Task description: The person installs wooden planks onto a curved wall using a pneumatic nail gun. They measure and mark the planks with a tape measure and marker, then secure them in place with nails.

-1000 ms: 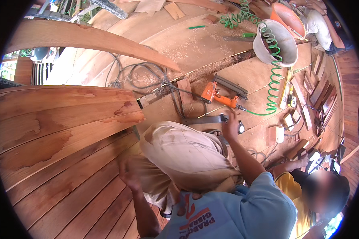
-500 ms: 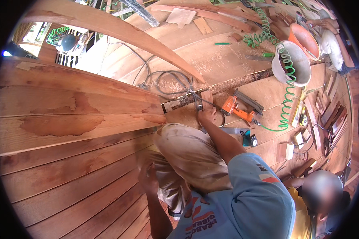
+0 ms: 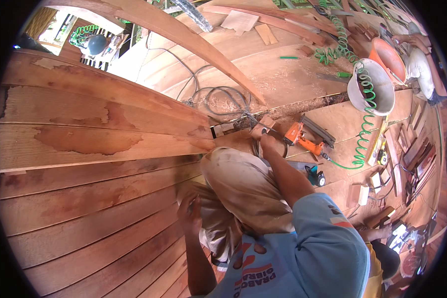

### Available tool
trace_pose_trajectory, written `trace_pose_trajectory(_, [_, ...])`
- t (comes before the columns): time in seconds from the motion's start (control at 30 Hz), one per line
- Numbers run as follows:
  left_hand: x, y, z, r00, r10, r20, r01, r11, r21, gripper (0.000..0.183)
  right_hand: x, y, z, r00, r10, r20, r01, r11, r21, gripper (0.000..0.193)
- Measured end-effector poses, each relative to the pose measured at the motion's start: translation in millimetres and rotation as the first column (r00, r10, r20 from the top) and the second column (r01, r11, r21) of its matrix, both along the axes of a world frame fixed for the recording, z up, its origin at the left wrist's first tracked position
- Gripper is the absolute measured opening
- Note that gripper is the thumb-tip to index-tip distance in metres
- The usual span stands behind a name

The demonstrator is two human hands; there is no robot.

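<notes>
My right hand (image 3: 268,142) reaches forward past my knee, with its fingers closed at the near edge of a small wooden block (image 3: 263,124). A black cable (image 3: 218,89) lies in loops just beyond and runs close to that hand. An orange nail gun (image 3: 303,139) rests on its side to the right of the block. My left hand (image 3: 189,211) hangs low beside my bent leg, above the slatted boards, with its fingers curled. Something small and dark shows at its fingertips, too blurred to name.
Reddish planks (image 3: 84,126) stand raised at left. A curved beam (image 3: 184,44) crosses above. Right of me are a green coiled hose (image 3: 365,134), a white bucket (image 3: 355,92), an orange bucket (image 3: 388,59), a teal tool (image 3: 315,176) and wood offcuts (image 3: 422,149). Two other people are at the right.
The view has shifted, so the scene sits further right. The wooden block has turned and lies closer under my right hand. The person at lower right has bent away.
</notes>
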State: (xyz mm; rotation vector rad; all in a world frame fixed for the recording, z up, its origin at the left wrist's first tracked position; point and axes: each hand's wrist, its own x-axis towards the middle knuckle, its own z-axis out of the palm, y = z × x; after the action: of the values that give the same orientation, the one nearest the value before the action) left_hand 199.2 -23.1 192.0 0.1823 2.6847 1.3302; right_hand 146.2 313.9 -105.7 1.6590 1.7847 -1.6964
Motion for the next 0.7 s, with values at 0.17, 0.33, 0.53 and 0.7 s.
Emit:
trace_pose_trajectory(0.17, [-3.7, -0.3, 6.9, 0.999, -0.029, 0.040, 0.031, 0.999, -0.042, 0.019, 47.1, 3.0, 32.4, 0.911, -0.360, -0.201, 0.271, 0.890, -0.367, 0.041])
trace_pose_trajectory(0.33, [-22.2, 31.8, 30.8, 0.992, -0.076, 0.099, 0.064, 0.992, 0.112, 0.020, 99.5, 31.1, 95.5, 0.946, 0.104, -0.307, 0.033, 0.911, 0.410, 0.023])
trace_pose_trajectory(0.53, [-60.9, 108.8, 66.5, 0.941, -0.337, 0.039, 0.331, 0.936, 0.123, 0.023, 94.8, 72.8, 114.5, 0.907, 0.357, -0.223, -0.133, 0.747, 0.652, 0.022])
trace_pose_trajectory(0.7, [-60.4, 119.9, 65.1, 0.907, -0.421, -0.013, 0.421, 0.905, 0.066, 0.024, 89.1, 66.5, 65.7, 0.931, 0.353, -0.089, -0.248, 0.794, 0.556, 0.026])
